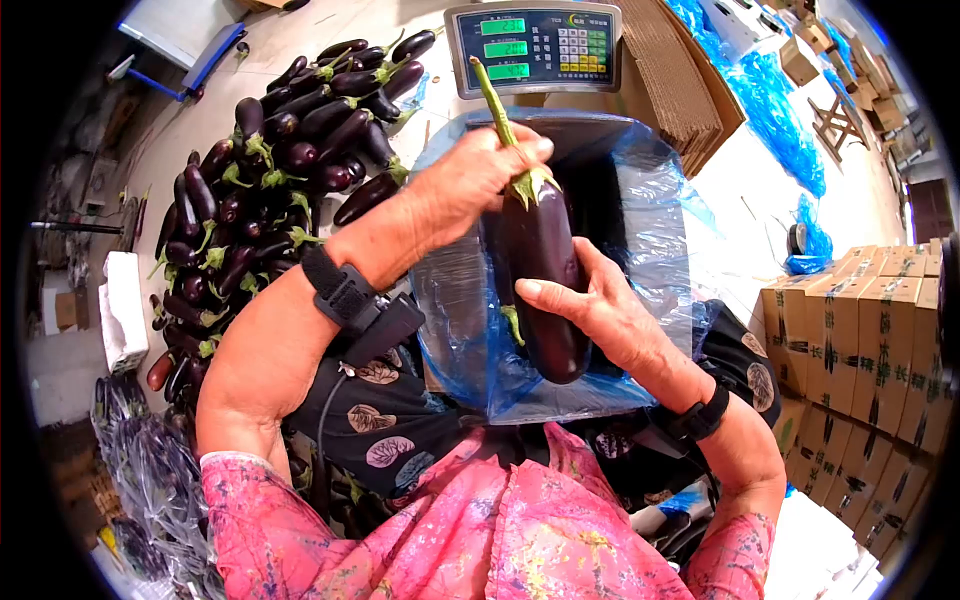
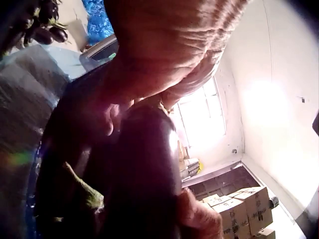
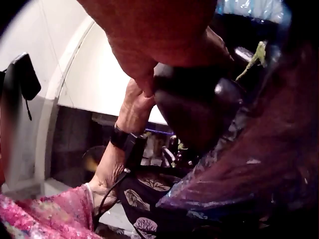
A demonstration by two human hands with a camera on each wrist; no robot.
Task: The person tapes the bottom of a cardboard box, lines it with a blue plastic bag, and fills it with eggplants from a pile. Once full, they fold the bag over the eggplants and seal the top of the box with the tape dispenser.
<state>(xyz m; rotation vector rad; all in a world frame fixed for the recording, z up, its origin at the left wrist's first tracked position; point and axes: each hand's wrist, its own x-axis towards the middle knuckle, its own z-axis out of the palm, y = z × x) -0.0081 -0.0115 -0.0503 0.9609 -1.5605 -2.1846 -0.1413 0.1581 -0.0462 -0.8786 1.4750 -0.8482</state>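
Observation:
One large dark purple eggplant point(image 1: 545, 250) is held over a box lined with clear blue plastic point(image 1: 450, 310). My left hand point(image 1: 485, 170) grips it at the green cap, and its long stem pokes up past the fingers. Lower down, my right hand point(image 1: 610, 315) holds the body from the side, thumb across the front. In the left wrist view the eggplant point(image 2: 149, 169) hangs below the left palm. Inside the box, another eggplant's green stem point(image 2: 87, 191) shows; deeper contents are in dark shadow. The right wrist view has the right hand point(image 3: 164, 40) around the eggplant.
A big heap of eggplants point(image 1: 300, 150) lies on the floor at the left. Behind the box stands a scale display point(image 1: 540, 48) with lit green readouts. Flattened cardboard point(image 1: 670, 80) leans beside it. Printed cartons point(image 1: 860, 340) are stacked at the right, near blue plastic sheeting point(image 1: 770, 110).

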